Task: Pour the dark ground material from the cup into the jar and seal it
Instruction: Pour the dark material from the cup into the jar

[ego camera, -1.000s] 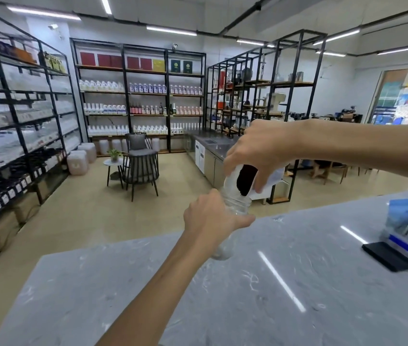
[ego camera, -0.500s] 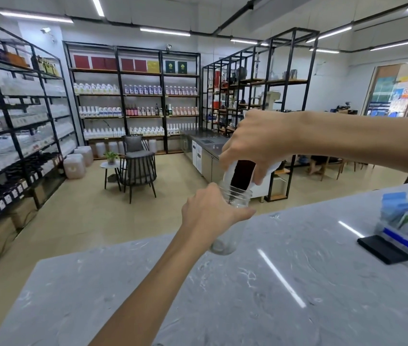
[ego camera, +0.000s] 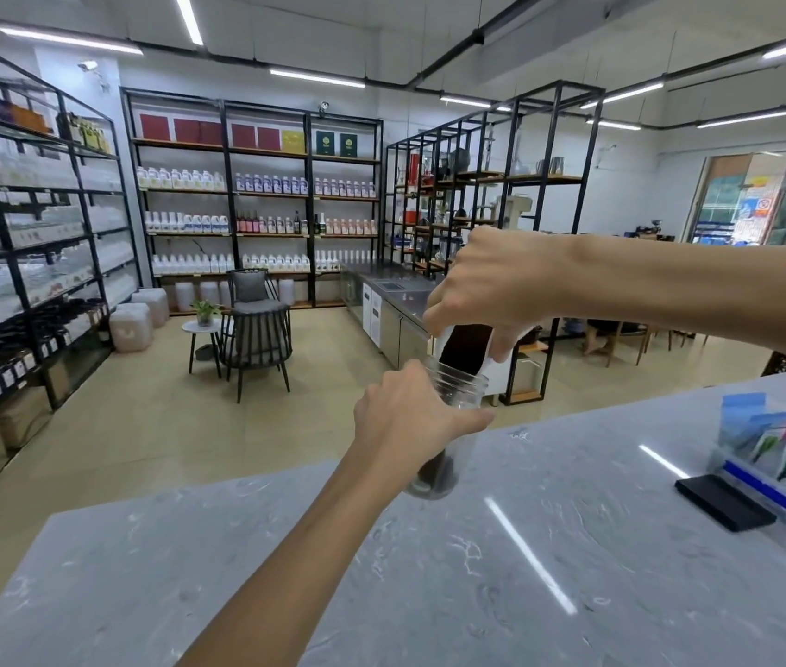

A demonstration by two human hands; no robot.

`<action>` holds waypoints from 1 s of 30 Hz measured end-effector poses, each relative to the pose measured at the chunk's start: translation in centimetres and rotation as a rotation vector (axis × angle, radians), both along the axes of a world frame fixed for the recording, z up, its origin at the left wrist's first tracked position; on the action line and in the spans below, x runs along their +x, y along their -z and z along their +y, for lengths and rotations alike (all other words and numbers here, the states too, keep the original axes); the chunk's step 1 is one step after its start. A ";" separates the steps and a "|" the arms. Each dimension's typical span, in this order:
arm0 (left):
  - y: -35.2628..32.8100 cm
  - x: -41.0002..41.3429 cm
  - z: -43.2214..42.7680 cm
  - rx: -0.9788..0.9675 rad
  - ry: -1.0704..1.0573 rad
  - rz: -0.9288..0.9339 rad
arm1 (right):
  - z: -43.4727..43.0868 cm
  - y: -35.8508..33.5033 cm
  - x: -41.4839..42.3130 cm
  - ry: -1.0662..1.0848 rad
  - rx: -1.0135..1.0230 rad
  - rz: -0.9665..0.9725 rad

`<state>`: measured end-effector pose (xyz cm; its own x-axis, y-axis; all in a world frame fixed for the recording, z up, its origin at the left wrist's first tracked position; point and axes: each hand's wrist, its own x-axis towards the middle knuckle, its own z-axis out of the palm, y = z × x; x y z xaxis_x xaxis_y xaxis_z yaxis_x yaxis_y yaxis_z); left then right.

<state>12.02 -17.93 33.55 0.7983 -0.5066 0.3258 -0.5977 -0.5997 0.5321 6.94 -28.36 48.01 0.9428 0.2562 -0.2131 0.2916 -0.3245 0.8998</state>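
Left hand (ego camera: 410,421) at centre frame, fingers curled tight round the upper body of the clear jar (ego camera: 448,426), thumb laid across its right side. Jar base resting on the grey marbled worktop (ego camera: 525,570), mouth open, no lid seen. Right hand (ego camera: 492,286) just above, closed over the white cup (ego camera: 463,349), fingers on its far side and thumb on the right wall. Cup tipped steeply, lip touching or just inside the jar mouth; exact contact not resolvable. Dark ground material (ego camera: 465,351) filling the tilted cup interior; a dark pile also at the jar bottom (ego camera: 436,474), visible below the left hand. Against 0.5 s ago: jar bottom then looked clear, now holds dark material; cup tilt slightly steeper; both grips unchanged. At right edge of frame, well apart from the jar: black flat object (ego camera: 725,503) beside a clear tray of coloured packets (ego camera: 785,454).
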 end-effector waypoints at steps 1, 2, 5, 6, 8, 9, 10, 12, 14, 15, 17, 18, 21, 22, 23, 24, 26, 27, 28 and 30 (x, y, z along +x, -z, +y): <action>0.0 0.0 0.0 0.001 0.000 0.003 | 0.0 0.0 0.1 -0.005 -0.007 0.008; 0.0 0.1 0.0 0.002 0.000 0.006 | 0.1 0.1 0.1 -0.013 -0.017 0.016; 0.0 0.2 0.1 0.008 -0.010 0.009 | 0.2 0.0 0.2 -0.024 -0.028 0.023; 0.0 0.2 0.1 0.016 -0.011 0.004 | 0.2 0.0 0.2 -0.024 -0.029 0.022; -0.1 0.2 0.2 0.027 -0.005 0.001 | 0.2 0.0 0.2 -0.019 -0.030 0.020; -0.2 0.2 0.3 0.026 -0.003 0.007 | 0.2 0.0 0.2 -0.017 -0.022 0.023; -0.2 0.3 0.3 0.021 -0.003 0.014 | 0.1 -0.1 0.2 -0.020 -0.012 0.023; -0.3 0.3 0.5 0.011 -0.006 0.022 | 0.1 -0.1 0.2 -0.037 0.004 0.015; -0.3 0.2 0.5 0.011 -0.004 0.020 | 0.3 0.1 0.2 -0.060 -0.010 0.017; -0.3 0.2 0.5 0.011 -0.003 0.020 | 0.4 0.1 0.2 -0.059 -0.008 0.018; -0.3 0.0 0.4 0.011 0.000 0.019 | 0.3 0.3 0.2 -0.045 0.033 -0.019; -0.3 0.0 0.3 0.007 -0.002 0.018 | 0.2 0.3 0.2 -0.030 0.070 -0.034; -0.4 0.0 0.3 0.010 -0.006 0.014 | 0.0 0.0 0.4 -0.008 0.125 -0.038; -0.5 0.1 0.3 0.022 -0.006 0.011 | 0.0 0.0 0.5 -0.009 0.126 -0.043; -0.5 0.1 0.3 0.032 -0.004 0.009 | 0.0 0.0 0.4 -0.007 0.135 -0.047; -0.5 0.2 0.2 0.033 -0.001 0.011 | 0.0 0.0 0.4 -0.005 0.151 -0.047; -0.5 0.3 0.2 0.025 0.000 0.014 | -0.2 0.0 0.3 -0.018 0.173 -0.052; -0.5 0.3 0.1 0.032 -0.001 0.002 | -0.3 0.1 0.4 -0.033 0.168 -0.060; -0.5 0.3 0.1 0.044 -0.001 -0.012 | -0.3 0.2 0.4 -0.041 0.160 -0.065; -0.4 0.2 0.0 0.042 0.001 -0.009 | -0.4 0.2 0.3 -0.009 0.181 -0.048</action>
<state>12.22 -17.98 33.96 0.7949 -0.5207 0.3115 -0.6030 -0.6207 0.5011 7.24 -28.73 47.77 0.9482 0.2950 -0.1177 0.2534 -0.4795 0.8401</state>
